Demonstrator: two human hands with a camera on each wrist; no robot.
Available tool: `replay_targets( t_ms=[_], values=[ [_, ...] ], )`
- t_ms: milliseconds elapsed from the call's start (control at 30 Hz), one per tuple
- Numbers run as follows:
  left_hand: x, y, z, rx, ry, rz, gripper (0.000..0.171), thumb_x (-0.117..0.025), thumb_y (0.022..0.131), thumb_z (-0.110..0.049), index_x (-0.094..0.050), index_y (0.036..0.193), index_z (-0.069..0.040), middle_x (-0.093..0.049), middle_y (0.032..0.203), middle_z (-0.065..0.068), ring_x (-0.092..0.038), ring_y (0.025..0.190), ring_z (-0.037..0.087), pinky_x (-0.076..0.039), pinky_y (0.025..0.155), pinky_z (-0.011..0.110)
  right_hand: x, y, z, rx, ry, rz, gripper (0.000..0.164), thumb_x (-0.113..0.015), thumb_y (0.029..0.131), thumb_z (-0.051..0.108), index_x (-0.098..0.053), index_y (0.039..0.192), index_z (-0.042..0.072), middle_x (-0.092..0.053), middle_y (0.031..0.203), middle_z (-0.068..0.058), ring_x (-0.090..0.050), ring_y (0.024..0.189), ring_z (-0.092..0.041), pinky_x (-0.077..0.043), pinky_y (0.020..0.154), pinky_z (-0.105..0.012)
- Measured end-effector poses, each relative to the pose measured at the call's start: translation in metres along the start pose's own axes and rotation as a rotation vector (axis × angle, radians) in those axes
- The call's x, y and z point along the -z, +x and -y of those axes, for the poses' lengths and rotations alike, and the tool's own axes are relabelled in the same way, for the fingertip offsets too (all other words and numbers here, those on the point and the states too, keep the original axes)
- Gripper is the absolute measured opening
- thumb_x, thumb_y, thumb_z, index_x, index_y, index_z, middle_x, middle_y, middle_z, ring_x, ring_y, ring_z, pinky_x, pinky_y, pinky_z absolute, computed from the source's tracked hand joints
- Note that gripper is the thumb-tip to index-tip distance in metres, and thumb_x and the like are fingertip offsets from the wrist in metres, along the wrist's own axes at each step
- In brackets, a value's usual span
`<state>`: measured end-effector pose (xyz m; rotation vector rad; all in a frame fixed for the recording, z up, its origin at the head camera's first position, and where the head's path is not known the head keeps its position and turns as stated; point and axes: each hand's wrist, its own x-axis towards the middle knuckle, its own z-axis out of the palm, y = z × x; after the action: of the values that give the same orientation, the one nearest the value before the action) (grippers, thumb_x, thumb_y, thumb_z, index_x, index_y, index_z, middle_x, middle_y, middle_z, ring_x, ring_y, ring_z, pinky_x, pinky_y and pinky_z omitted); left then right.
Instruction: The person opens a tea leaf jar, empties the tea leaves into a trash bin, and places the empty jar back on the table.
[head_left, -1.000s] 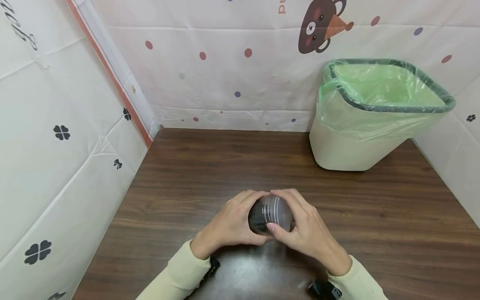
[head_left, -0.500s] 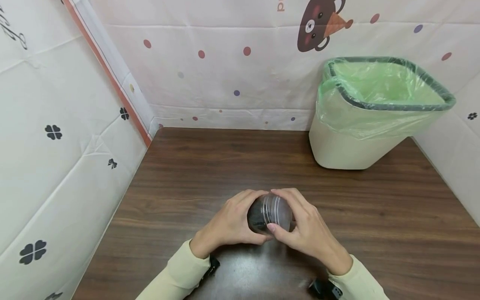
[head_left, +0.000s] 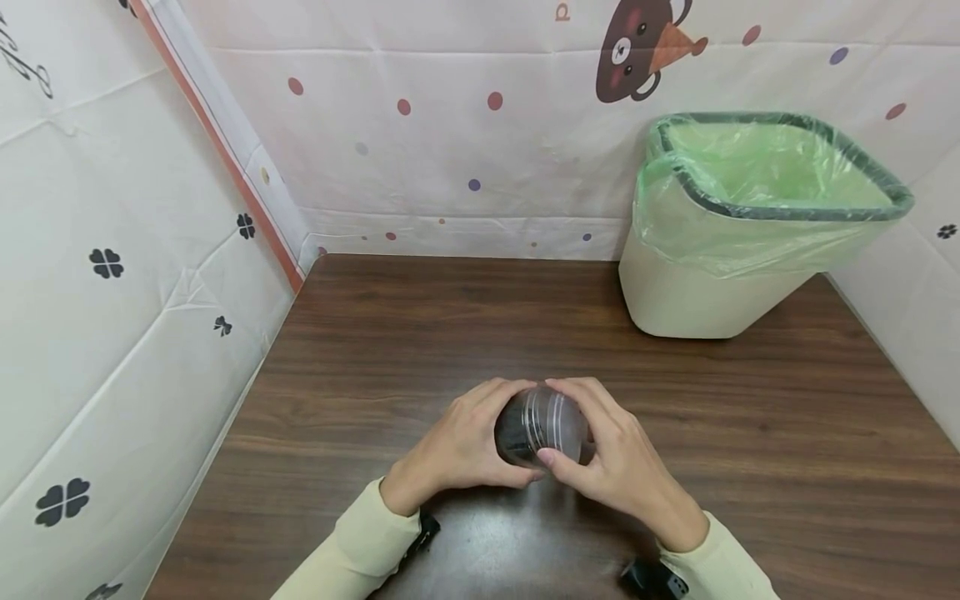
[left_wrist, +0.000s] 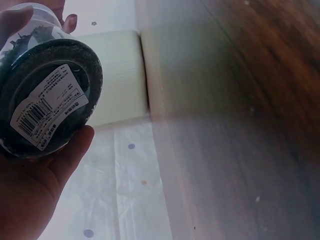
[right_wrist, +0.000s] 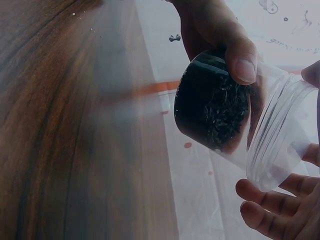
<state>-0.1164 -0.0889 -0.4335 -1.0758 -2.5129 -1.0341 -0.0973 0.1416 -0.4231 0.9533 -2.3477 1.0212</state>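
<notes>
Both hands hold a clear round plastic jar above the table, lying on its side in the head view. My left hand grips the jar's body, thumb and fingers curled round it. Around the clear lid, at the jar's right end, curl the fingers and thumb of my right hand. Dark shredded flakes fill the base end, seen in the right wrist view. That view also shows ridged rings where lid and jar meet. On the jar's underside, a white barcode label faces the left wrist camera.
A cream waste bin with a green liner stands at the back right of the dark wooden table. Printed white sheets hang behind and at both sides. Tiny pale specks lie on the tabletop in the right wrist view.
My right hand and the lid have shifted slightly to the right, widening the banded part of the jar a little. The left hand keeps its grip almost in place.
</notes>
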Motion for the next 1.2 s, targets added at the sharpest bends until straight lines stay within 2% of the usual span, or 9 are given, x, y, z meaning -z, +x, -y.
replay_targets(
  t_ms=[400, 833, 1067, 1200],
  values=[
    [-0.001, 0.001, 0.0, 0.003, 0.005, 0.003, 0.089, -0.091, 0.06, -0.049, -0.057, 0.134, -0.015, -0.062, 0.116, -0.007, -0.058, 0.101, 0.005, -0.05, 0.088, 0.025, 0.001, -0.003, -0.002, -0.01, -0.007, 0.008, 0.068, -0.076, 0.083, 0.04, -0.055, 0.141, 0.012, -0.059, 0.127, 0.003, -0.061, 0.108, -0.013, -0.047, 0.09, -0.025],
    [-0.001, 0.0, 0.0, 0.025, 0.001, 0.01, 0.09, -0.091, 0.059, -0.05, -0.056, 0.134, -0.016, -0.061, 0.115, -0.007, -0.058, 0.1, 0.005, -0.051, 0.086, 0.026, 0.003, -0.008, -0.004, -0.043, -0.024, 0.043, 0.07, -0.079, 0.081, 0.036, -0.053, 0.142, 0.013, -0.058, 0.128, 0.004, -0.062, 0.106, -0.014, -0.053, 0.084, -0.035],
    [-0.001, 0.001, 0.0, 0.018, -0.008, -0.001, 0.089, -0.091, 0.059, -0.049, -0.056, 0.134, -0.015, -0.061, 0.113, -0.008, -0.058, 0.099, 0.005, -0.051, 0.086, 0.026, 0.005, -0.011, -0.003, -0.079, 0.0, 0.066, 0.071, -0.08, 0.082, 0.034, -0.052, 0.143, 0.013, -0.057, 0.13, 0.003, -0.061, 0.096, -0.012, -0.055, 0.067, -0.034],
    [0.0, 0.001, 0.0, 0.017, -0.01, -0.007, 0.09, -0.091, 0.059, -0.049, -0.056, 0.135, -0.015, -0.061, 0.113, -0.008, -0.058, 0.099, 0.005, -0.051, 0.085, 0.026, 0.005, -0.012, -0.003, -0.087, 0.002, 0.068, 0.071, -0.08, 0.081, 0.034, -0.052, 0.142, 0.013, -0.057, 0.13, 0.003, -0.061, 0.096, -0.012, -0.055, 0.067, -0.034]
  ],
)
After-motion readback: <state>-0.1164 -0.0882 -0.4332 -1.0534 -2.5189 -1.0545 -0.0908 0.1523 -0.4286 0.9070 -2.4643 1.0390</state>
